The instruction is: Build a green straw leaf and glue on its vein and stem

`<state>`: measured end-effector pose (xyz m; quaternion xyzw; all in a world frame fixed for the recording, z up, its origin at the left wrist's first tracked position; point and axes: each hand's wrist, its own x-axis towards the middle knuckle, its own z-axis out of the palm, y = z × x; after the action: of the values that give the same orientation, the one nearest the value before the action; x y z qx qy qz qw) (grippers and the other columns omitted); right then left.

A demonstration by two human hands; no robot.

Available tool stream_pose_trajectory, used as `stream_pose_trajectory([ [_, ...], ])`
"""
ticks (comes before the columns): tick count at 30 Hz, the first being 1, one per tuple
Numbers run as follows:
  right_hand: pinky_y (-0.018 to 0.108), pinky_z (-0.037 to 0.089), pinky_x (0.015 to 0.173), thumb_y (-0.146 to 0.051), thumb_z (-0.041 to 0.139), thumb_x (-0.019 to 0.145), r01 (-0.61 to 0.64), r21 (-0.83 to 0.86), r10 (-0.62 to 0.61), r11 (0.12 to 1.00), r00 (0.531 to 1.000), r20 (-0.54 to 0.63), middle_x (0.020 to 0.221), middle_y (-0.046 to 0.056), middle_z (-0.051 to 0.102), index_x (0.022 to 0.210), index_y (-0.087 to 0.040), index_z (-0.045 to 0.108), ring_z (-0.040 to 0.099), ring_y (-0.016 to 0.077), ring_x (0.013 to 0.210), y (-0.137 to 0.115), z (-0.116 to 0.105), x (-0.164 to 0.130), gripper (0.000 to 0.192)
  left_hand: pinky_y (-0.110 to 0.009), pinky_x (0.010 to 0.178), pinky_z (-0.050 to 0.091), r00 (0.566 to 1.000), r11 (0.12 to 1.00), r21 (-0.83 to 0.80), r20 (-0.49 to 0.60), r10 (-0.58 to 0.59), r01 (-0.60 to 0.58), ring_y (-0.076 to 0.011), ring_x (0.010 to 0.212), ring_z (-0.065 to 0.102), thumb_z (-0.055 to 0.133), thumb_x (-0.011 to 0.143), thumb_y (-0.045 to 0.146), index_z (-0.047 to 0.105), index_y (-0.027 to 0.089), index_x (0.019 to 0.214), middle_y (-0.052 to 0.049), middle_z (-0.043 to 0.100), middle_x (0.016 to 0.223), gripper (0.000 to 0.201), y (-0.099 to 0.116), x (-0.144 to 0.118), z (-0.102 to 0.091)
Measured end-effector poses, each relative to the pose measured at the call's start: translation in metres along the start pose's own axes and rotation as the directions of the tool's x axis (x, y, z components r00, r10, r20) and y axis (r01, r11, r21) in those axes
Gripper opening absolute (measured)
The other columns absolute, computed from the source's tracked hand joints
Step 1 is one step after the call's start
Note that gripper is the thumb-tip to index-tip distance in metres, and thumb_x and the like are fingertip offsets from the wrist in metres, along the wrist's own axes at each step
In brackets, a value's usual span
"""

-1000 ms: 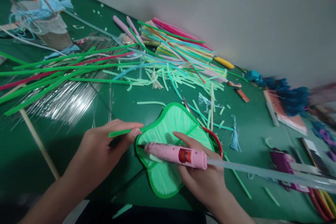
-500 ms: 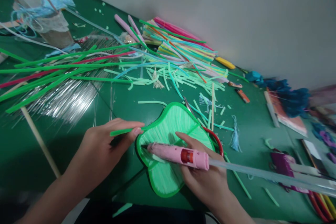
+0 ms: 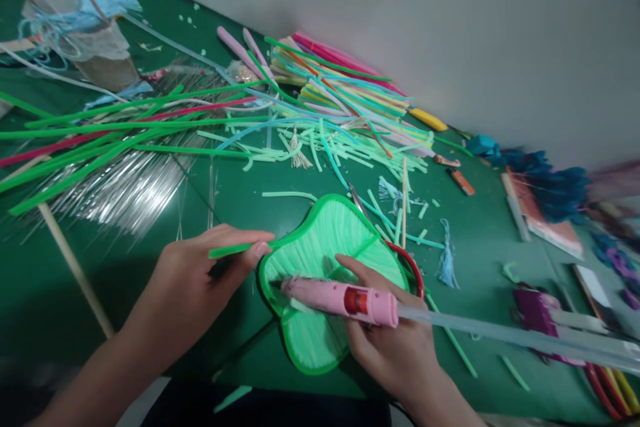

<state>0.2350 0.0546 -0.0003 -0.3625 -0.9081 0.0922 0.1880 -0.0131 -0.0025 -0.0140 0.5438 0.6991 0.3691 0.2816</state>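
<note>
A light-green, leaf-like piece (image 3: pixel 320 240) with lobed edges and a darker green rim lies on the green tabletop. My left hand (image 3: pixel 210 273) pinches a green pipe cleaner strip (image 3: pixel 227 251) between thumb and forefinger at the piece's left edge. In my right hand (image 3: pixel 395 347) is a pink hot glue gun (image 3: pixel 325 297), its dark nozzle against or just above the left part of the piece. A long clear glue stick (image 3: pixel 480 325) runs out of the gun's back end to the right. Red-handled scissors (image 3: pixel 413 263) lie partly under the piece.
Long green pipe cleaners (image 3: pixel 100 130) and silvery wires (image 3: pixel 135 183) spread across the left. Cut pale-green strips (image 3: pixel 345 147) and coloured bundles (image 3: pixel 350 83) lie at the back. A tassel (image 3: pixel 447 257), a lighter (image 3: pixel 461 181) and a purple tool (image 3: pixel 537 312) are on the right.
Very little differs. The glue gun's nozzle has shifted slightly to the right and down along the left part of the green piece; my left hand keeps its pinch at the edge.
</note>
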Motion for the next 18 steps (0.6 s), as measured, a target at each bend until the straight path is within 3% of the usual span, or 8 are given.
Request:
stream_pose_trajectory([
  [18, 0.032, 0.062, 0.061, -0.011, 0.048, 0.083, 0.002, 0.053, -0.004, 0.999, 1.0, 0.03, 0.09, 0.008, 0.078, 0.119, -0.013, 0.062, 0.077, 0.0213, 0.073, -0.001, -0.01, -0.003, 0.039, -0.021, 0.069, 0.051, 0.999, 0.999, 0.004, -0.015, 0.034, -0.034, -0.0144, 0.086, 0.073, 0.059, 0.093, 0.05, 0.078, 0.036, 0.102, 0.007, 0.08, 0.093, 0.025, 0.002, 0.001, -0.001],
])
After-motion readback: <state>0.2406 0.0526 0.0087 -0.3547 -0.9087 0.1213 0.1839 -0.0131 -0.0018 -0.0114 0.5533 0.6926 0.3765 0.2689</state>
